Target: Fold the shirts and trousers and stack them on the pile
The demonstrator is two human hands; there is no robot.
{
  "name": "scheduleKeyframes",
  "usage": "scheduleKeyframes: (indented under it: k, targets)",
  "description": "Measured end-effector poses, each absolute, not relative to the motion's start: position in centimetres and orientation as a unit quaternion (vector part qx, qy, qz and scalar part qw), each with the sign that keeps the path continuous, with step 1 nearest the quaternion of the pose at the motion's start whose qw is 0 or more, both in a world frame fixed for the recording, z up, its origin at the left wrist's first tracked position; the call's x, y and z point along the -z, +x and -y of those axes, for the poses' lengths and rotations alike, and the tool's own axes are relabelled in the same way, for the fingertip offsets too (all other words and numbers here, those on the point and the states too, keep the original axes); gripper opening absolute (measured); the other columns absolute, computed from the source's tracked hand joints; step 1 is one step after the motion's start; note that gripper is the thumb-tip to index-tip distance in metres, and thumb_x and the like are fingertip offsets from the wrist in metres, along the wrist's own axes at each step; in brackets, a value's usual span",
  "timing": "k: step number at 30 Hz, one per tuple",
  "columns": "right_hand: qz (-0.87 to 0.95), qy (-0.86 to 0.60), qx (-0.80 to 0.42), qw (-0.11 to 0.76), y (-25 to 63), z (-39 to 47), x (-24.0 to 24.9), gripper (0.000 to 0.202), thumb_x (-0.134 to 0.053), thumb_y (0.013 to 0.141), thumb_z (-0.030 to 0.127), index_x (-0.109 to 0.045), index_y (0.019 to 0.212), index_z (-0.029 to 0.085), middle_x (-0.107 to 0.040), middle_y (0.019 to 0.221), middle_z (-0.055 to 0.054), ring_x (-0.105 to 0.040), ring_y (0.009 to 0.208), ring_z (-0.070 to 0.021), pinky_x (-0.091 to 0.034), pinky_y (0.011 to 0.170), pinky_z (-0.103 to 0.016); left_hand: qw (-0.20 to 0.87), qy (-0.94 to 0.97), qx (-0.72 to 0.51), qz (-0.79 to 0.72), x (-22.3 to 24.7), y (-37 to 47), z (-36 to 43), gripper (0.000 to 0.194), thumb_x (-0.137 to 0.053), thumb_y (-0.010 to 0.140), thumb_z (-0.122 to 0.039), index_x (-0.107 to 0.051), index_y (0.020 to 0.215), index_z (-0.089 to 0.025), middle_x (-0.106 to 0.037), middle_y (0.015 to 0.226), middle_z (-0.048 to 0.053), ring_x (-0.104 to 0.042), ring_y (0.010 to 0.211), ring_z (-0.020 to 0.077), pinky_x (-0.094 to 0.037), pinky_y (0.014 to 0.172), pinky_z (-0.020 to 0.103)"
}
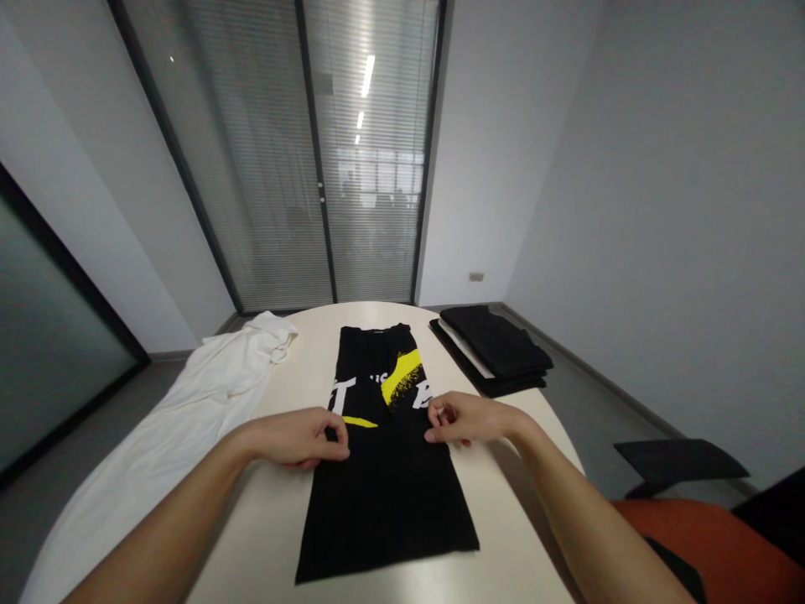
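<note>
Both hands [383,432] seem to touch the black garment's [383,495] side edges.

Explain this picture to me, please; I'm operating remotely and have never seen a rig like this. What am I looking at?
There is no machine here: the arms are a person's own, bare-handed. The single picture comes from a camera on that person's head, looking forward and down.

On the pale table lies a black printed shirt with white letters and yellow marks, laid out as a long, narrow panel. The left hand is at its left edge, the right hand at its right. Whether either has a firm grip on the fabric, I can't tell.

White fabric lies along the left side; a stack of folded dark fabric with a pale layer sits far right.
</note>
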State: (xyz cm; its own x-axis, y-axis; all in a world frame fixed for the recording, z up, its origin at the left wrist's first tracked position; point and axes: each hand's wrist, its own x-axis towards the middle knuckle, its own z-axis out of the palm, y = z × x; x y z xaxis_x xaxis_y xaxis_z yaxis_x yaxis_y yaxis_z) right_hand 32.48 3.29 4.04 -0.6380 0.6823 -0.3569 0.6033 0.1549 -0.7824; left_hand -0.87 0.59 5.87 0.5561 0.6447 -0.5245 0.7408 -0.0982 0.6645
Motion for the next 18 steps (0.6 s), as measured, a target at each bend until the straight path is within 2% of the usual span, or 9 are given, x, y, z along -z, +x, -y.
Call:
scheduleKeyframes:
  k: [2,5,9,15,18]
  targets:
    - [0.791,-0.449,-0.398,0.118,32.4,-3.8,-3.5,0.039,-0.072,0.079,0.055,-0.064,0.088,0.017,-0.055,0.064,0.004,-0.049,0.057,-0.0092,-0.036,0.053,-0.022,0.373,0.779,-0.060,-0.500,-5.1,-1.2,-1.1,0.038,-0.058,0.085,-0.056,-0.063,0.098,-0.020,-0.059,0.066,-0.003,-0.052,0.057,0.0136,-0.035,0.053,0.024]
    - [0.825,-0.439,-0.329,0.135,31.9,-4.1,-3.3,0.037,-0.069,0.082,0.053,-0.071,0.091,0.017,-0.059,0.071,0.001,-0.052,0.063,-0.0115,-0.037,0.057,-0.023,0.285,0.794,-0.084,-0.530,-4.0,-1.3,-1.4,0.033,-0.062,0.082,-0.048,-0.064,0.101,-0.021,-0.066,0.086,0.002,-0.059,0.073,0.0177,-0.038,0.062,0.025]
    - [0.857,-0.396,-0.310,0.115,30.8,-3.7,-3.3,0.036,-0.071,0.080,0.052,-0.071,0.086,0.017,-0.064,0.083,-0.002,-0.056,0.072,-0.0139,-0.041,0.064,-0.025,0.258,0.807,-0.040,-0.530,-3.6,-0.9,-1.1,0.031,-0.064,0.079,-0.043,-0.065,0.100,-0.021,-0.067,0.090,0.003,-0.060,0.076,0.0197,-0.040,0.066,0.028]
    - [0.875,-0.385,-0.280,0.092,29.9,-3.3,-2.9,0.019,-0.071,0.077,0.033,-0.067,0.088,0.018,-0.066,0.086,-0.001,-0.056,0.073,-0.0136,-0.040,0.066,-0.024,0.251,0.842,-0.061,-0.473,-3.4,-0.5,-0.8,0.028,-0.063,0.082,-0.042,-0.066,0.099,-0.020,-0.063,0.102,0.007,-0.058,0.093,0.0230,-0.044,0.083,0.033]
    - [0.868,-0.408,-0.273,0.075,29.6,-3.0,-3.3,0.027,-0.069,0.080,0.042,-0.068,0.093,0.018,-0.066,0.084,-0.002,-0.055,0.071,-0.0139,-0.040,0.066,-0.026,0.239,0.850,-0.063,-0.465,-3.5,-0.4,-0.7,0.024,-0.064,0.081,-0.040,-0.065,0.095,-0.020,-0.061,0.104,0.007,-0.056,0.099,0.0246,-0.043,0.087,0.035]
